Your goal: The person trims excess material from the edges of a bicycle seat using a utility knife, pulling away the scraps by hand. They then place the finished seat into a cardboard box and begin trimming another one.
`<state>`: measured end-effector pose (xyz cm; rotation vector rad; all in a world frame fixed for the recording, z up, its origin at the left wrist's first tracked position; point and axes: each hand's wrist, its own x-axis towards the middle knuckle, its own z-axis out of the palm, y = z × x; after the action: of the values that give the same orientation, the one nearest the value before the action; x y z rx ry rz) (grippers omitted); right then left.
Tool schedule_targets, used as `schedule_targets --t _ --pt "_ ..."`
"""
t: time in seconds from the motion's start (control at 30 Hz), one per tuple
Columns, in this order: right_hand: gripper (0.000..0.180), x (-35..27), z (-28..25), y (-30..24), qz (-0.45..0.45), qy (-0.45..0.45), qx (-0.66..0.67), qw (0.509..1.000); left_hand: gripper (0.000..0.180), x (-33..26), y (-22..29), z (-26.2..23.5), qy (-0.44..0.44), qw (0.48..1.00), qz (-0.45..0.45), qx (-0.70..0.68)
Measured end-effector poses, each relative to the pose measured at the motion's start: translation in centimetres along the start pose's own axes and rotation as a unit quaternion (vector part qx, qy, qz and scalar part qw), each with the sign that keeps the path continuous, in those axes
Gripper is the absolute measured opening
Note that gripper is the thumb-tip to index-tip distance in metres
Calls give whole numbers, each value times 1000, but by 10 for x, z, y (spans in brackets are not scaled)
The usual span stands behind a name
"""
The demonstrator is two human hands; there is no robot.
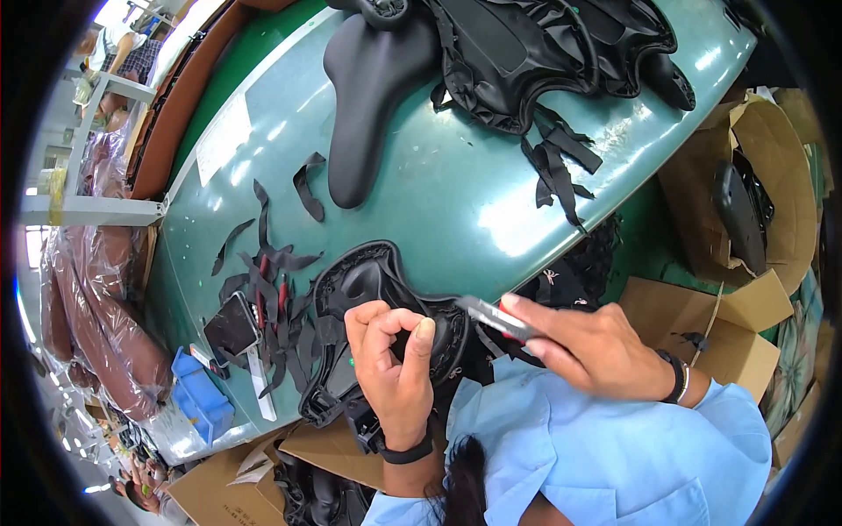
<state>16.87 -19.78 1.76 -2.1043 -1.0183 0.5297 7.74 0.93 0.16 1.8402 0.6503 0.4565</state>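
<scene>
My right hand (592, 346) is closed around a grey utility knife (493, 317) with a bit of red on it; its tip points left, toward my other hand. My left hand (392, 364) is raised with fingers curled in and the thumb pressed near them; whatever they may pinch cannot be made out. Below both hands, a black bicycle saddle (355, 267) lies with its hollow underside up, at the near edge of the green table (421, 206). My hands hide part of it.
A smooth black saddle (377, 88) and more black saddle pieces (513, 57) lie at the table's far side. Black strips (285, 302), a phone (232, 326) and a blue bin (200, 394) sit left. Cardboard boxes (702, 329) stand right and below.
</scene>
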Motion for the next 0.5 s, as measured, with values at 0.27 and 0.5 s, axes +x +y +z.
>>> schedule_targets --t 0.27,0.5 --pt "63 27 13 4 -70 19 -34 997 16 1 1 -1 -25 999 18 -9" --pt "57 36 -17 10 -97 -24 -34 994 14 1 -5 -7 22 988 35 -146"
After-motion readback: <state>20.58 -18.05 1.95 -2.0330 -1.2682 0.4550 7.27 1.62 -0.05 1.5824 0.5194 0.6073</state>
